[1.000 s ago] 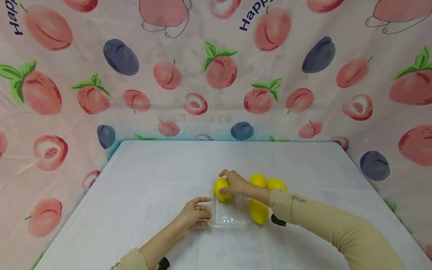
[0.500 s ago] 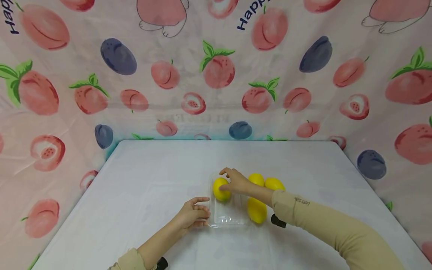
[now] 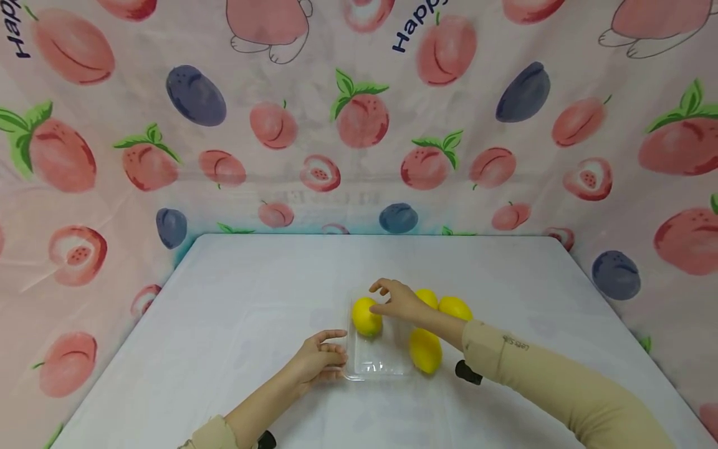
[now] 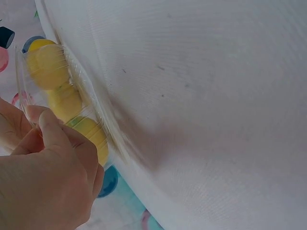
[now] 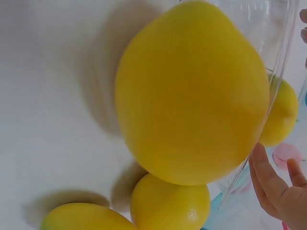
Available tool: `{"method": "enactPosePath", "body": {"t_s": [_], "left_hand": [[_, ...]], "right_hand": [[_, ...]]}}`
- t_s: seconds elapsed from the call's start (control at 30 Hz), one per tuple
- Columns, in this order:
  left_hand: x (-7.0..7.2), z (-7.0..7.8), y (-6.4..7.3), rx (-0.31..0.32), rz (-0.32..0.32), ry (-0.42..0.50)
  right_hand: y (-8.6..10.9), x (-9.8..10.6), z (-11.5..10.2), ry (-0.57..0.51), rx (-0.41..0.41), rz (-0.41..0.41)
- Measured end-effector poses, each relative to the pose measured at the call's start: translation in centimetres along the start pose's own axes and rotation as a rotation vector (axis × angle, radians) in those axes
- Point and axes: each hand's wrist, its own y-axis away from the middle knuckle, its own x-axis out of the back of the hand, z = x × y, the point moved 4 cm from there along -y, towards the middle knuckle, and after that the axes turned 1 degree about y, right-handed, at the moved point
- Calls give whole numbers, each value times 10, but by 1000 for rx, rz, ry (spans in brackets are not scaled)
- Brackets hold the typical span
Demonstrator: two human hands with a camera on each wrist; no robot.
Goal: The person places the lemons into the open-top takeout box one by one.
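Observation:
A clear plastic box stands on the table, with one yellow lemon in its far left part. My left hand is at the box's left side; in the left wrist view the thumb and fingers of the left hand pinch its rim. Just right of the lemon, my right hand hovers over the box with loosely bent, parted fingers. The right wrist view shows that right hand holding nothing, below the boxed lemon.
Right of the box lie three more lemons: a near one, a far one partly behind the right hand, and another beside it. A white cloth covers the table. Behind hangs a fruit-print curtain.
My right hand has let go of the lemon in the box and drawn slightly up and right from it. The left hand stays at the box's rim.

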Motion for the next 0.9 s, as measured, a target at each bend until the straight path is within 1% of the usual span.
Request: {"method": "enactPosePath", "body": {"t_s": [0.23,0.43,0.53,0.67,0.77,0.9], "left_hand": [[1,-2,0,-4,-12,17],[1,-2,-2,-4,8,7],[0,-2,-3,-7,1,6],[-1,-3,-3,-10,-15,13],[0,-4,-3,-10,-10,20],[2,-4,-2,-15,-9,28]], "right_hand": [[4,5,4,-22,-13,16],[6,12,8,-53,-2,12],[8,15,11,-70,-3,8],[12,20,16,-79,7,5],[15,22,16,-89,24,-2],[21,25,15,-83,11,3]]}}
